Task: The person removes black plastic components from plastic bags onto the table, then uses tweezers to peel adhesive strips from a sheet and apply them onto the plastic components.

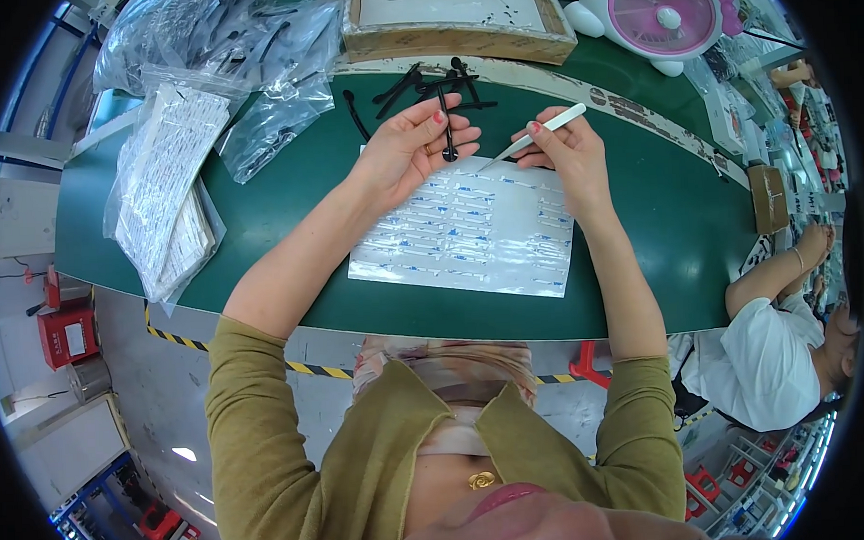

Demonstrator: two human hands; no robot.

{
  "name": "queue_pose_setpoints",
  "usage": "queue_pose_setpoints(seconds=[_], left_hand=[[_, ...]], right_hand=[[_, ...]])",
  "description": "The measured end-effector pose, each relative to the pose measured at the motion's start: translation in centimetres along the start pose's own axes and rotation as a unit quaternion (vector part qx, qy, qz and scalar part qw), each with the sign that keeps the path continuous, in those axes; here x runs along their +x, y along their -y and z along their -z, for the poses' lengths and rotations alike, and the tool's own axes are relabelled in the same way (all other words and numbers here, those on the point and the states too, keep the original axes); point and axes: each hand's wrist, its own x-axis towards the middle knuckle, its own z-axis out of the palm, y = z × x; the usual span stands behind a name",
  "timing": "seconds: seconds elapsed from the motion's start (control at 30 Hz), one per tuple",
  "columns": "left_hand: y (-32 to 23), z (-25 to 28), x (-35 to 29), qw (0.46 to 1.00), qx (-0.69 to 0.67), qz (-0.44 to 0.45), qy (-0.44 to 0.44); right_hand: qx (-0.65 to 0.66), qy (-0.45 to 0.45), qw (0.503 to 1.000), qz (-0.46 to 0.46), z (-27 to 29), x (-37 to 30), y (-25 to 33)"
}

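My left hand (413,142) pinches a slim black plastic piece (446,127) with a round end, held upright over the sticker sheet. My right hand (563,146) grips white tweezers (532,143), their tip pointing left toward the black piece. Below both hands lies a white sheet (469,232) of small blue-and-white stickers in rows on the green table (287,199). A loose heap of more black pieces (426,85) lies just beyond my left hand.
Clear plastic bags (253,57) and stacks of sticker sheets in bags (168,194) fill the left. A shallow cardboard tray (457,22) sits at the back, a pink and white desk fan (661,14) to its right. Another person in white (768,353) works at right.
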Motion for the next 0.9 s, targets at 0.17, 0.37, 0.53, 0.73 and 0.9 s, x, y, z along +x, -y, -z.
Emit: queue_pose_setpoints(seconds=[0.17,0.37,0.53,0.73,0.9], left_hand=[[-0.7,0.3,0.0,0.999,-0.015,-0.003,0.033],[-1.8,-0.4,-0.2,1.000,0.021,-0.009,0.004],[-1.9,-0.1,-0.2,0.994,0.065,0.085,0.033],[-1.5,-0.1,-0.1,0.989,0.107,0.093,0.039],[-1.3,0.1,0.1,0.988,0.111,0.094,0.045]], right_hand=[[0.000,0.017,1.000,-0.005,0.5,-0.5,0.6],[-0.019,0.037,0.999,-0.003,-0.4,-0.7,0.1],[-0.022,0.045,0.999,0.001,-0.9,-0.7,0.1],[-0.030,0.053,0.998,-0.006,-1.0,-0.3,0.1],[-0.025,0.048,0.998,-0.007,-1.0,-0.4,0.0]])
